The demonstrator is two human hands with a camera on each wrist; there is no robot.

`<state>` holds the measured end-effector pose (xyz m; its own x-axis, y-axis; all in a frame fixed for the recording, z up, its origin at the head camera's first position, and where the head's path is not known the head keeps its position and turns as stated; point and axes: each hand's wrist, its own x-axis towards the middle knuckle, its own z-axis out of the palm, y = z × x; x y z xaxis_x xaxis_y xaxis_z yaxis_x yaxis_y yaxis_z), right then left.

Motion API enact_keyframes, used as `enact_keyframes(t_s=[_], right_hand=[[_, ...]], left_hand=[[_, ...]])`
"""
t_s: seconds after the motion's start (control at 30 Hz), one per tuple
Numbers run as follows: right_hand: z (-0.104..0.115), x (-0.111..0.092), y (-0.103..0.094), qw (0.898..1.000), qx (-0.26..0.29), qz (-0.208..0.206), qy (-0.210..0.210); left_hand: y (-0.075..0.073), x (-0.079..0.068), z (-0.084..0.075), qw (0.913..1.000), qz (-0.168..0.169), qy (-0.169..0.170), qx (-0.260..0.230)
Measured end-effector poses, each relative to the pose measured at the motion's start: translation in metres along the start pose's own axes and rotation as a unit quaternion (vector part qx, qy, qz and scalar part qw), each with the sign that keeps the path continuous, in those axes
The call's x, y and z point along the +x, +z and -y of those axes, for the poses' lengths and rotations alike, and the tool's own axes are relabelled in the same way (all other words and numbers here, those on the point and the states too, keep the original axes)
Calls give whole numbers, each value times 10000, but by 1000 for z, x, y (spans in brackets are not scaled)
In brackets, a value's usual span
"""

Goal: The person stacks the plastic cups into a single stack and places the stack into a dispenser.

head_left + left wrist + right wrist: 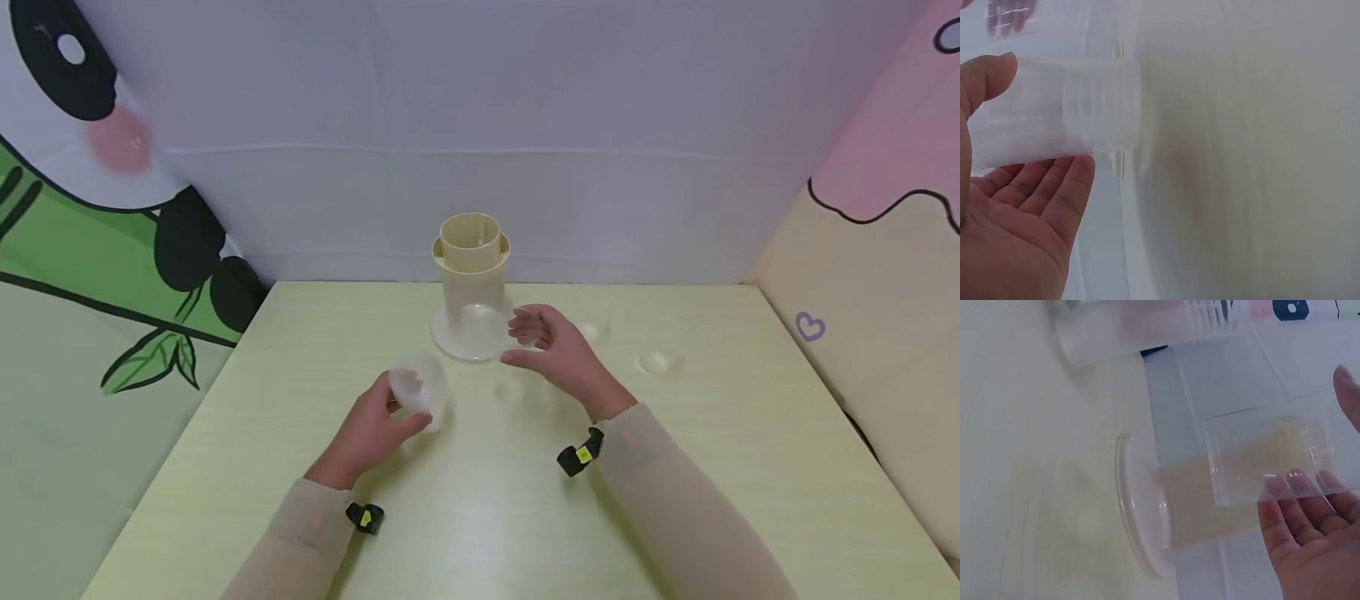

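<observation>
My left hand (371,429) grips a stack of nested clear plastic cups (420,383), with thumb on one side and fingers on the other. In the left wrist view, the ridged rims of the stack (1094,106) show close together. A single clear plastic cup (1272,450) is held in my right hand (558,354), between thumb and fingers; it is nearly invisible in the head view. Behind both hands stands a cream, tube-shaped holder (474,292) with a narrower tube (471,250) inside its top. Its round, clear base (465,346) lies near my right fingertips.
Two faint, clear round items, one nearer (655,362) and one farther (590,333), sit on the table right of my right hand; their kind is hard to tell. A pale cloth wall (525,200) rises behind the table's back edge, with printed panels at both sides.
</observation>
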<state>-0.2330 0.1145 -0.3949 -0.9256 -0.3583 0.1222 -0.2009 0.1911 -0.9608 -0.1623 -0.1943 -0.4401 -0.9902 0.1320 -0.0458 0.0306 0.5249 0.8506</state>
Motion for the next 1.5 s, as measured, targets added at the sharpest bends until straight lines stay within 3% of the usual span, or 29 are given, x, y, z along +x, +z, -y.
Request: enact_keyframes(t_s=[0.3, 0.67, 1.5], right_hand=[[40, 2, 20, 9974, 123, 518, -490], [64, 16, 42, 9930, 167, 808, -845], [64, 34, 82, 9890, -131, 1184, -879]], left_hand=[[2, 2, 2, 10000, -3, -54, -14], [4, 3, 3, 10000, 45, -4, -85], [4, 4, 1, 9998, 175, -70, 34]])
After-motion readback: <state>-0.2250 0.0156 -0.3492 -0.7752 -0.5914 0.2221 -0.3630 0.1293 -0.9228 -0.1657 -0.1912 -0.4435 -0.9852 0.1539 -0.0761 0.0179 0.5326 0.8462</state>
